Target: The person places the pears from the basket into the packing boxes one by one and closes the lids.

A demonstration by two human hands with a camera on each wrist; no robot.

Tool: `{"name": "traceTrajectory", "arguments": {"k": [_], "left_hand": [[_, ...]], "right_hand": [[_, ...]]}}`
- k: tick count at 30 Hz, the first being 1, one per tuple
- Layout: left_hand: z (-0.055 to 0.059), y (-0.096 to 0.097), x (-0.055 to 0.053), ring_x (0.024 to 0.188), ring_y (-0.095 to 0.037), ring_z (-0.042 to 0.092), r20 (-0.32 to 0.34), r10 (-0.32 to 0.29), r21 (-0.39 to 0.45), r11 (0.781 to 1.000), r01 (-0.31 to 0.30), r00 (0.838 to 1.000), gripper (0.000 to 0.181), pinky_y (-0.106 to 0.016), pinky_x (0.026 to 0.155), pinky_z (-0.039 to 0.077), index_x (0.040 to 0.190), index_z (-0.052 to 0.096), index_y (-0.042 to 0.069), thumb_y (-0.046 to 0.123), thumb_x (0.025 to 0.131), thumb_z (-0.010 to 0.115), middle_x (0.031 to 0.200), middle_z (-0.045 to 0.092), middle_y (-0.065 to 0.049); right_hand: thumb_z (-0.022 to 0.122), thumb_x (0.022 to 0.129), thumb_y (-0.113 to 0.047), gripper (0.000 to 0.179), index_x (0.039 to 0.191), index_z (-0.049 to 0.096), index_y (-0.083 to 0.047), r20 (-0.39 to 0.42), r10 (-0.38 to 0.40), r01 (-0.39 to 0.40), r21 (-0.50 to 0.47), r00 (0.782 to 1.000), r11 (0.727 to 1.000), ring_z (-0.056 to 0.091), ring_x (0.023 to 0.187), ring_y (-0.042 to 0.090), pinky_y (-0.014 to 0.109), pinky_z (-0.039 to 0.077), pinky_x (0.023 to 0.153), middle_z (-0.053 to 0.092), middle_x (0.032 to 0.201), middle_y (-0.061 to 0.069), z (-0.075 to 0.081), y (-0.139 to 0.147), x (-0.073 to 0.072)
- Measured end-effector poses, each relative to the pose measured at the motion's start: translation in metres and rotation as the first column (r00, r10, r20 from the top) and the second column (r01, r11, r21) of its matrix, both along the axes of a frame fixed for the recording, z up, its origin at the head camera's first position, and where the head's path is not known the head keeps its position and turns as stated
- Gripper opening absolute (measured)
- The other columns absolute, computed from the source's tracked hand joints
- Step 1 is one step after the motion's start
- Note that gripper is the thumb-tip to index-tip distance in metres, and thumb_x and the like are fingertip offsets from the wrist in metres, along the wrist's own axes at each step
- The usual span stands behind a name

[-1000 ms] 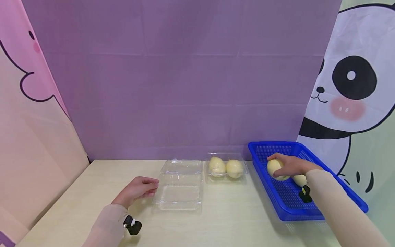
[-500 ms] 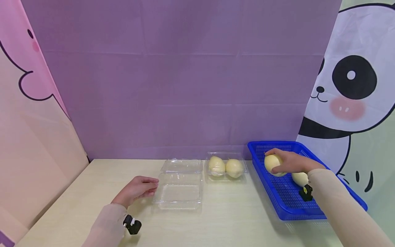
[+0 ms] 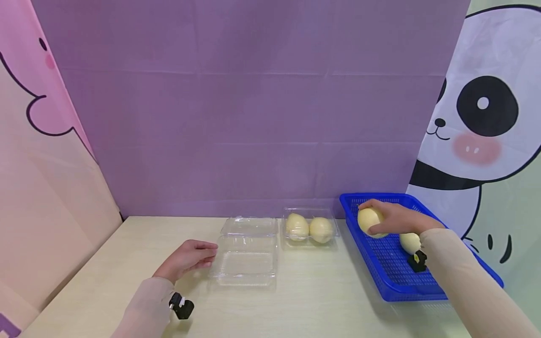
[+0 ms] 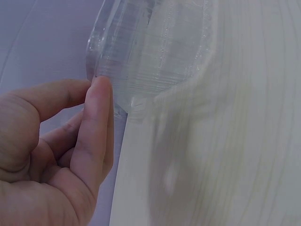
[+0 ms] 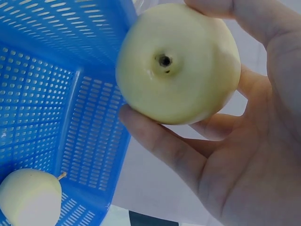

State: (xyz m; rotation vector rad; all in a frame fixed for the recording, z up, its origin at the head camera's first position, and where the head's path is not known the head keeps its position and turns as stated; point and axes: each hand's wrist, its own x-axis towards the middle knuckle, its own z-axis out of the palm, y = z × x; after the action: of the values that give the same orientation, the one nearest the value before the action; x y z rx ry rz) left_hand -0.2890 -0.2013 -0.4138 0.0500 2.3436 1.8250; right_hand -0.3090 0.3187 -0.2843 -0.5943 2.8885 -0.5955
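Note:
My right hand (image 3: 395, 218) grips a pale yellow pear (image 3: 369, 222) over the back of the blue basket. In the right wrist view, the calyx end of this pear (image 5: 181, 66) faces the camera, thumb and fingers around its sides. A second pear (image 3: 410, 242) lies in the basket, partly behind the wrist. On the table, an open clear plastic clamshell box (image 3: 245, 263) lies with its lid (image 3: 249, 227) folded back. My left hand (image 3: 188, 258) pinches this box's left rim; the left wrist view has the fingertips (image 4: 99, 89) meeting there.
Behind and right of the open box stands another clear clamshell box (image 3: 310, 212) holding two pears. The blue mesh basket (image 3: 386, 293) occupies the table's right side. A purple backdrop (image 3: 253, 117) rises along the table's back edge.
My right hand has lifted the pear up and slightly left within the basket area, uncovering more of the second pear. My left hand has stayed at the box rim.

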Motion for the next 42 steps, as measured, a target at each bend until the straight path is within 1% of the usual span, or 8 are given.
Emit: {"name": "traceTrajectory", "arguments": {"k": [3,11,17,18,26,35,38,42], "left_hand": [[0.001,0.0,0.0,0.08,-0.013,0.062,0.0,0.0,-0.008,1.0,0.0,1.0,0.037,-0.026,0.073,0.059,0.127,0.054,-0.02,0.002,0.098,0.061,0.101,0.067,-0.014],[0.002,0.001,0.001,0.08,-0.013,0.063,0.007,0.008,-0.014,1.0,-0.008,1.0,0.037,-0.026,0.073,0.059,0.127,0.055,-0.019,0.003,0.098,0.062,0.101,0.068,-0.014],[0.001,0.002,0.0,0.079,-0.013,0.063,0.009,0.015,-0.012,1.0,-0.015,1.0,0.035,-0.025,0.072,0.059,0.126,0.056,-0.018,0.002,0.097,0.062,0.1,0.067,-0.016],[0.001,0.001,0.0,0.08,-0.013,0.063,0.006,0.008,-0.014,1.0,-0.008,1.0,0.036,-0.025,0.072,0.059,0.126,0.056,-0.019,0.001,0.097,0.062,0.1,0.067,-0.016],[0.001,0.0,-0.001,0.079,-0.013,0.063,0.001,0.001,-0.002,1.0,-0.001,1.0,0.036,-0.026,0.072,0.059,0.126,0.055,-0.019,0.002,0.097,0.063,0.097,0.067,-0.014],[-0.001,-0.001,-0.002,0.079,-0.013,0.062,0.002,-0.008,0.005,1.0,0.008,1.0,0.037,-0.025,0.072,0.059,0.126,0.054,-0.02,0.002,0.097,0.063,0.096,0.066,-0.012],[0.0,-0.001,-0.001,0.08,-0.013,0.062,0.002,-0.008,0.005,1.0,0.008,1.0,0.037,-0.025,0.072,0.059,0.126,0.054,-0.02,0.002,0.097,0.063,0.097,0.066,-0.012],[-0.001,0.001,-0.001,0.08,-0.014,0.063,0.004,0.005,0.0,1.0,-0.005,1.0,0.037,-0.026,0.072,0.059,0.126,0.055,-0.019,0.002,0.097,0.063,0.099,0.067,-0.015]], "right_hand": [[0.076,0.087,-0.032,0.061,0.14,0.049,-0.018,-0.011,0.005,-0.005,0.009,1.0,1.0,0.052,0.099,0.032,0.042,0.049,0.072,0.055,0.124,0.015,0.001,-0.003,-0.001],[0.075,0.086,-0.032,0.061,0.14,0.05,-0.021,-0.026,0.021,-0.02,0.028,0.999,0.999,0.052,0.099,0.032,0.038,0.048,0.07,0.054,0.129,0.016,0.003,-0.016,-0.002],[0.076,0.085,-0.031,0.06,0.138,0.051,-0.022,-0.045,0.033,-0.031,0.036,0.998,0.999,0.053,0.101,0.033,0.041,0.049,0.072,0.055,0.126,0.015,0.006,-0.029,0.001],[0.077,0.084,-0.031,0.06,0.138,0.052,-0.021,-0.05,0.037,-0.036,0.035,0.998,0.999,0.053,0.101,0.033,0.041,0.05,0.073,0.056,0.125,0.014,0.005,-0.031,0.001],[0.076,0.084,-0.03,0.059,0.138,0.052,-0.023,-0.058,0.08,-0.077,0.055,0.995,0.996,0.052,0.099,0.031,0.039,0.049,0.072,0.056,0.122,0.011,0.005,-0.046,0.003],[0.076,0.084,-0.028,0.059,0.137,0.053,-0.021,-0.05,0.117,-0.116,0.028,0.992,0.993,0.053,0.097,0.029,0.039,0.05,0.072,0.057,0.116,0.009,0.004,-0.06,0.003],[0.077,0.083,-0.027,0.059,0.137,0.053,-0.02,-0.044,0.139,-0.139,0.008,0.989,0.99,0.054,0.095,0.028,0.038,0.051,0.072,0.057,0.114,0.009,0.002,-0.064,0.002],[0.077,0.083,-0.026,0.059,0.137,0.054,-0.023,-0.033,0.152,-0.153,-0.008,0.988,0.988,0.054,0.094,0.027,0.037,0.051,0.072,0.057,0.114,0.008,0.0,-0.069,0.001]]}}
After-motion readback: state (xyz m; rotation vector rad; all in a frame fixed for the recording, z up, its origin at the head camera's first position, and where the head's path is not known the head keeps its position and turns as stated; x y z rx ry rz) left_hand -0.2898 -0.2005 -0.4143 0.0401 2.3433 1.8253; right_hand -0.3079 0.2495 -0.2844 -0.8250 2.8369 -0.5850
